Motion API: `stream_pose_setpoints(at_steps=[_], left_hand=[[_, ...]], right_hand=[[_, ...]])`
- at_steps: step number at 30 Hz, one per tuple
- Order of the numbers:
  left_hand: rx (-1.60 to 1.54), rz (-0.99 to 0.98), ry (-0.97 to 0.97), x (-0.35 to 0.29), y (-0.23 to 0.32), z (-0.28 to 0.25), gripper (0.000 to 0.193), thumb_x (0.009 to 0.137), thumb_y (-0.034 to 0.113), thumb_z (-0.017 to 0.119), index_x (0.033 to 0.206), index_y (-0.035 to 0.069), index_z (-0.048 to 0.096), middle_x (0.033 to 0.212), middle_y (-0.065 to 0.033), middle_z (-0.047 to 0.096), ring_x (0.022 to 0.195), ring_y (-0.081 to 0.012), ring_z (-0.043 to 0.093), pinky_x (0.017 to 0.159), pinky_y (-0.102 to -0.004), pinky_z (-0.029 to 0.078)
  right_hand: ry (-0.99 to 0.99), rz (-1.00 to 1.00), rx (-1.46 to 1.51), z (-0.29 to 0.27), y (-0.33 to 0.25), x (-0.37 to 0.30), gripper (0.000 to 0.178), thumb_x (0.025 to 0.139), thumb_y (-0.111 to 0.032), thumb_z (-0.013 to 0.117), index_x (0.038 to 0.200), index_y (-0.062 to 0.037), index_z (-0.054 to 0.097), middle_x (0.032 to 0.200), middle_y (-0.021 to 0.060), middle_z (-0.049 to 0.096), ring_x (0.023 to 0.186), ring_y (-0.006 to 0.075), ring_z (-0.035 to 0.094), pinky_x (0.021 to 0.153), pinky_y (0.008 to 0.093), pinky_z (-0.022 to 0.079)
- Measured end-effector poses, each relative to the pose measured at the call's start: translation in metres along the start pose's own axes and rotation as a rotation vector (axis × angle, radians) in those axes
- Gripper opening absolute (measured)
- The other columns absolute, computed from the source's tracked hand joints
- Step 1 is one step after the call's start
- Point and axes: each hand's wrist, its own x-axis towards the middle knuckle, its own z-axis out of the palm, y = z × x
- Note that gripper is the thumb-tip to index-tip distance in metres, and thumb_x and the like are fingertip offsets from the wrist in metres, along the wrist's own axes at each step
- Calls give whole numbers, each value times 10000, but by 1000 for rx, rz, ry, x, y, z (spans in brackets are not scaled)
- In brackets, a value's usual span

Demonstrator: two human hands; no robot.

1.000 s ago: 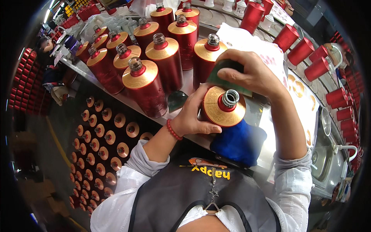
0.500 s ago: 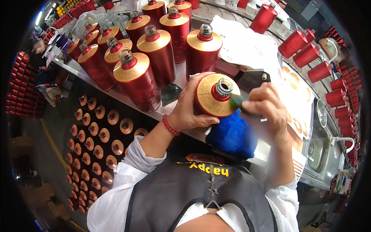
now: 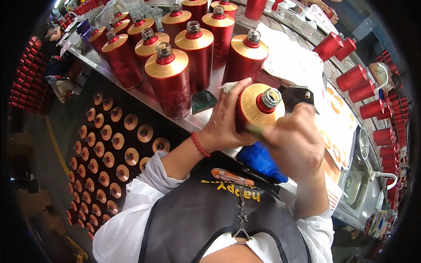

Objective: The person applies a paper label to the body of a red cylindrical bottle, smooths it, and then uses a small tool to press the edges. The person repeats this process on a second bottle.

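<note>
My left hand (image 3: 226, 120) is wrapped round a red bottle (image 3: 254, 111) with a gold shoulder and an uncapped glass neck, tilted toward me. Blurred by motion, my right hand (image 3: 298, 142) pinches a small flat green piece (image 3: 256, 130) against the near edge of the gold shoulder. Exactly what kind of tool it is cannot be made out. A blue cloth (image 3: 263, 163) lies under my right hand, partly hidden by it. Beside the left hand, a dark green flat piece (image 3: 203, 101) rests on the metal table. Just beyond stands another red bottle (image 3: 245, 59).
Several red bottles (image 3: 169, 83) crowd the table's far left. Gold ring labels on sheets (image 3: 335, 103) lie at the right, near a sink (image 3: 357, 186). More bottles (image 3: 131, 156) stand low at the left. Red bottles (image 3: 353, 78) line the conveyor. Another person's hand (image 3: 322, 6) shows far off.
The right hand has swept the green piece from the shoulder's right side to its near edge. The left hand still grips the bottle. The whole view has shifted slightly.
</note>
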Motion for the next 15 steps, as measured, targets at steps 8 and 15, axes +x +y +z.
stream_pose_setpoints(at_steps=[8, 15], left_hand=[[131, 16, 307, -6, -1, 25, 1070, 697, 380, 895, 1463, -34, 273, 1312, -243, 478, 1193, -420, 497, 1047, -507, 386], [67, 32, 308, -2, -7, 16, 1061, 650, 230, 873, 1469, -28, 249, 1336, -236, 478, 1214, -415, 500, 1055, -506, 392]], right_hand=[[-22, -23, -277, 25, -1, 8, 252, 683, -119, 736, 932, -97, 699, 863, 14, 599, 710, 195, 552, 761, 378, 393], [59, 24, -266, 26, 9, 5, 252, 648, -124, 754, 897, -113, 718, 875, -2, 627, 694, 172, 519, 730, 381, 384]])
